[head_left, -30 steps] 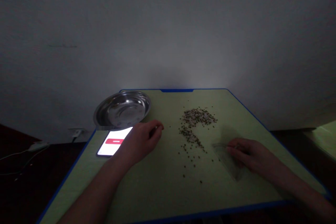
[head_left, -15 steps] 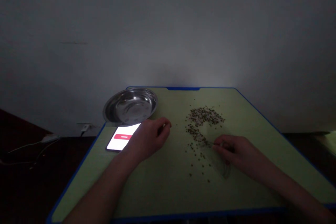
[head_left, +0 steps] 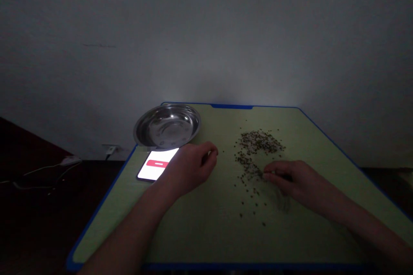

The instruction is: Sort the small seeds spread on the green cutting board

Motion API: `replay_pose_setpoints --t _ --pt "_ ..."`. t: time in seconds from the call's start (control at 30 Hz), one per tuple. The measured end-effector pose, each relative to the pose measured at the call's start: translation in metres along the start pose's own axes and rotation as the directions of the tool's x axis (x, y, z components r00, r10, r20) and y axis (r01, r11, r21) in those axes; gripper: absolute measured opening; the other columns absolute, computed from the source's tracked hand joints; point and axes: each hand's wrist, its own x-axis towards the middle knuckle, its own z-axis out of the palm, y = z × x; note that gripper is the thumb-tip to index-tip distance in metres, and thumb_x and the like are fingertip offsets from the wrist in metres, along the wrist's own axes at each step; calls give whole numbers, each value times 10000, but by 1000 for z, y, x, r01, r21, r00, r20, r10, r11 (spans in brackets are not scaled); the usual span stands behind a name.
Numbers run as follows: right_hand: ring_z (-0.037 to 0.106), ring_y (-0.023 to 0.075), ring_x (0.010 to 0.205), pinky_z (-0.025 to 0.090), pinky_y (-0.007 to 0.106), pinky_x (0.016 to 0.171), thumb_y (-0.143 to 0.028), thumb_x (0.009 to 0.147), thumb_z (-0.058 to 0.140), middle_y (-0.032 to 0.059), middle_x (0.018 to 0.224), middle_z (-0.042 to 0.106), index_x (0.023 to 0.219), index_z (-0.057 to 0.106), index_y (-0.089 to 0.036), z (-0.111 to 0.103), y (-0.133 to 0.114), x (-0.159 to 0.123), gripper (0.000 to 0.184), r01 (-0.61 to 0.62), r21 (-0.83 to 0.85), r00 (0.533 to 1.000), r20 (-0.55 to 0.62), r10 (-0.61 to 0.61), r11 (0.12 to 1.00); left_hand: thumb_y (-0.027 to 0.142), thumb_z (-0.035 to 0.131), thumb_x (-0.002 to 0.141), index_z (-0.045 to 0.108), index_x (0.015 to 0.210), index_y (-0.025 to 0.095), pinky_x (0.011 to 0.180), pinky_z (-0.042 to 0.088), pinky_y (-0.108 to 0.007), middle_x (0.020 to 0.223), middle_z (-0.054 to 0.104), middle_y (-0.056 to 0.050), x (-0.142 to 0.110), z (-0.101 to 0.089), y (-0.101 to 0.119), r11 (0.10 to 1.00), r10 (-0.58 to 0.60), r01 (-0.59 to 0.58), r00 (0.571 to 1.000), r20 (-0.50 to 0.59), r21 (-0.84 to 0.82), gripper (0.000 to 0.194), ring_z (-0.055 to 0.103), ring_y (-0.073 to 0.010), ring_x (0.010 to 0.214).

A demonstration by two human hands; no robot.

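My left hand (head_left: 198, 161) is held over the table, left of centre, its thumb and forefinger pinched together. Whatever may be between those fingertips is too small to make out. My right hand (head_left: 288, 176) is closed at the near right side of a scatter of small dark and pale grains (head_left: 260, 142). Its thumb and forefinger pinch a thin, see-through thing that looks like a clear plastic bag (head_left: 282, 202), blurred and partly under the hand. Some loose grains lie spread toward me from the main heap.
A shiny steel basin (head_left: 167, 126) stands at the table's far left corner. In front of it lies a phone (head_left: 153, 169) with a lit screen, partly behind my left wrist. The green table (head_left: 200, 232) has a blue edge. A power strip (head_left: 71, 160) and cables lie at left.
The whole view has shifted, so the table and its contents appear further right. My right fingertips have moved slightly left against the grains. The left hand keeps its pinch.
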Motion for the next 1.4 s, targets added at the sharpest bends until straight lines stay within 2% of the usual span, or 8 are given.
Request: replay_pose_setpoints --t 0.23,0.37,0.5,0.73,0.9,1.1,1.23,1.4 --pt "547 144 614 394 269 559 -320 892 460 -1 693 641 799 660 -224 0 -2 0 241 42 20 996 73 -43 999 253 404 876 622 812 167 516 289 -247 639 599 3 0 -2 2 1000 -3 3 1000 23 15 243 491 -93 538" --pt "534 140 561 395 263 527 -384 890 447 2 646 629 779 663 -221 -6 7 -7 292 8 -9 1000 -29 -9 1000 255 403 871 627 824 164 514 289 -246 637 604 -3 1 -2 2 1000 -8 7 1000 24 20 247 489 -95 533" --pt "578 163 590 433 270 540 -404 864 487 11 668 661 779 691 -234 -7 17 -16 278 -32 33 998 -56 33 999 263 406 870 630 824 167 515 288 -245 624 604 1 0 -1 2 1000 -1 0 1000 19 20 248 489 -93 525" --pt "597 175 631 450 284 567 -384 878 482 15 694 676 775 684 -238 3 17 -24 270 -48 58 999 11 48 997 267 401 875 630 825 167 513 286 -243 629 604 -1 1 0 1 1000 -7 7 1000 29 22 255 489 -93 526" --pt "565 165 567 419 286 521 -399 888 444 9 654 650 774 673 -236 2 18 -26 303 -65 30 998 -18 66 997 253 405 877 624 814 171 511 278 -244 622 595 6 1 0 0 1000 -6 6 999 34 20 242 486 -89 521" --pt "626 186 669 469 297 586 -414 876 469 30 804 711 819 699 -245 2 23 -34 291 -71 64 997 -18 72 995 264 408 876 624 810 171 507 274 -243 604 582 12 0 0 1 1000 -12 11 999 45 25 244 477 -89 512" --pt "592 168 578 448 284 534 -431 881 456 19 690 675 752 677 -234 1 22 -41 323 -92 41 996 6 92 995 260 413 876 623 805 172 504 267 -241 598 572 16 1 0 0 1000 -11 10 999 41 26 239 470 -87 509" --pt "621 184 648 465 294 588 -411 891 456 21 714 693 740 677 -242 6 16 -44 317 -79 57 995 60 75 995 255 415 875 625 811 172 505 267 -238 597 576 17 2 0 0 999 -8 7 999 46 32 234 470 -86 504"
